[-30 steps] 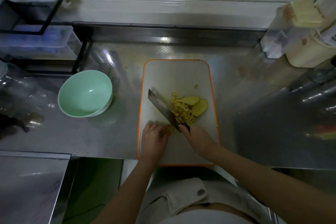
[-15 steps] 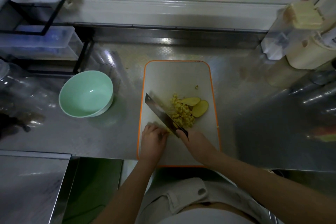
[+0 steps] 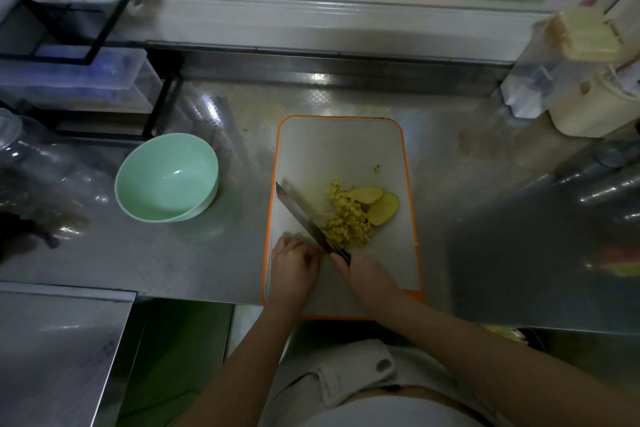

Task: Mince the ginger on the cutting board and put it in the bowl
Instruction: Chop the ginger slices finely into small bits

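Our right hand (image 3: 367, 276) grips the knife (image 3: 300, 215), its blade now slightly left of the minced ginger (image 3: 348, 220) on the cutting board (image 3: 339, 149). Our left hand (image 3: 293, 263) curls, and we cannot tell around what. Bowl (image 3: 166, 177) still empty.

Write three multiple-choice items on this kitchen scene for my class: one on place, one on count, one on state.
1. The mint-green bowl stands: A left of the cutting board; B on it; C right of it.
2. Whole ginger slices beside the minced ginger: A none; B two; C five.
3. The right hand: A lies flat; B holds the bowl; C grips the knife.
Key: A, it sits on the counter leftward; B, two pale ovals show; C, the hand closes round its handle.
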Demonstrator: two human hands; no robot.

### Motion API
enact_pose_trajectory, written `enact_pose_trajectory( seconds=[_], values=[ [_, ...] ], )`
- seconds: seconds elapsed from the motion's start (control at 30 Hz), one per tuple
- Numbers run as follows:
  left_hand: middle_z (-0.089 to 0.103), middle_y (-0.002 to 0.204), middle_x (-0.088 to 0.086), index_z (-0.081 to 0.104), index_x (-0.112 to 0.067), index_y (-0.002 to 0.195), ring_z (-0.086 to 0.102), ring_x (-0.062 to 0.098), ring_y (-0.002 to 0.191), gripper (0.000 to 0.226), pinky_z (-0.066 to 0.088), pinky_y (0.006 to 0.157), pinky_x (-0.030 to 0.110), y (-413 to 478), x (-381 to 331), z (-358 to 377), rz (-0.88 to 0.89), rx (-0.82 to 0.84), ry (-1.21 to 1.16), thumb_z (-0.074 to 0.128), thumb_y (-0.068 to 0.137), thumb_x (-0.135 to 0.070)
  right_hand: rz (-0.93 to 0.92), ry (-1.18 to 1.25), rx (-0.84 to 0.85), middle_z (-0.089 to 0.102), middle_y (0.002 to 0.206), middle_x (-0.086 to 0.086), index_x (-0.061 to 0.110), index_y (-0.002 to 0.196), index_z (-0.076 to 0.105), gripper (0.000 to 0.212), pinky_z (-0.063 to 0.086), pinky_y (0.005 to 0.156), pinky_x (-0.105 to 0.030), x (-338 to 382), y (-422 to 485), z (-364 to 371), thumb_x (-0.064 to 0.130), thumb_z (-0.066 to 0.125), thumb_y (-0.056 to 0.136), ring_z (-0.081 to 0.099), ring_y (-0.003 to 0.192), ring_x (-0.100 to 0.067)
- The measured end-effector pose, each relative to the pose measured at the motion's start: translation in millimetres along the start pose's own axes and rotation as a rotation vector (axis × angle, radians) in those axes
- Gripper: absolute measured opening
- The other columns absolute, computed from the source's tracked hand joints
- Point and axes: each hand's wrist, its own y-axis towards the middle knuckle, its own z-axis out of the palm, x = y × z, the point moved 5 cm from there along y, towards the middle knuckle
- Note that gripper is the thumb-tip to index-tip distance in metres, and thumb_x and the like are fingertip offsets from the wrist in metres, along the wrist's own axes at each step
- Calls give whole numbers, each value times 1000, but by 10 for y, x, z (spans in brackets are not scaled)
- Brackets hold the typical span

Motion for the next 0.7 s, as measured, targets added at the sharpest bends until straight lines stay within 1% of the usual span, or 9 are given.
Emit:
enact_pose_trajectory(
  seconds=[0.07, 0.1, 0.13, 0.2, 0.3, 0.4, 0.5, 0.63, 0.7],
  values=[
    [64, 65, 1, 71, -16, 65, 55, 26, 68, 10, 26, 63, 22, -4, -9, -10, 13, 5, 11, 76, 65, -7, 33, 120, 77, 64, 94, -16, 6, 102, 57, 52, 37, 65, -30, -72, 51, -19, 46, 25, 100, 63, 88, -31],
    [64, 65, 0, 71, -16, 65, 55, 25, 69, 10, 24, 63, 21, -4, -11, -18, 20, 0, 11, 76, 65, -7, 54, 250, 122, 63, 84, -13, 10, 90, 58, 39, 35, 62, -28, -119, 69, -47, 38, 34, 100, 62, 82, -31],
    [64, 66, -1, 71, -17, 65, 55, 24, 70, 10, 24, 64, 20, -2, -13, -26, 30, -1, 10, 75, 66, -8, 62, 349, 140, 59, 72, -6, 16, 77, 55, 34, 32, 58, -26, -161, 98, -84, 35, 38, 99, 59, 74, -27],
    [65, 70, -1, 72, -18, 69, 55, 23, 75, 8, 25, 67, 19, 5, -13, -31, 42, 7, 17, 73, 69, -10, 33, 406, 170, 52, 65, 4, 21, 71, 52, 35, 32, 56, -24, -197, 136, -129, 36, 39, 99, 53, 66, -18],
    [66, 70, 0, 73, -19, 72, 55, 23, 77, 6, 28, 67, 21, 14, -6, -27, 35, 26, 52, 73, 70, -13, -9, 309, 201, 58, 78, -4, 10, 88, 62, 38, 36, 64, -28, -188, 173, -93, 39, 38, 99, 55, 76, -23],
    [66, 70, -1, 72, -19, 69, 55, 24, 74, 7, 27, 67, 23, 20, -8, -13, 41, 34, 65, 75, 68, -13, -2, 284, 151, 52, 69, 0, 17, 75, 51, 36, 34, 63, -29, -213, 203, -94, 42, 39, 98, 52, 71, -23],
    [66, 71, -3, 70, -20, 67, 55, 23, 74, 8, 25, 65, 22, 26, -12, -11, 43, 29, 52, 75, 68, -14, 39, 330, 109, 49, 65, 0, 19, 70, 46, 37, 35, 62, -32, -238, 230, -113, 43, 38, 97, 52, 69, -24],
    [66, 74, -3, 70, -21, 70, 52, 21, 78, 5, 23, 66, 23, 29, -14, -19, 41, 34, 66, 71, 74, -19, 56, 369, 77, 52, 70, -6, 12, 78, 49, 38, 35, 61, -32, -239, 237, -150, 43, 38, 97, 52, 69, -28],
    [67, 74, -3, 70, -21, 70, 52, 22, 77, 5, 23, 64, 25, 37, -27, -29, 37, 35, 71, 72, 74, -18, 43, 375, 62, 47, 63, 0, 16, 74, 46, 36, 33, 56, -29, -231, 214, -161, 42, 39, 98, 48, 61, -22]
  ],
)
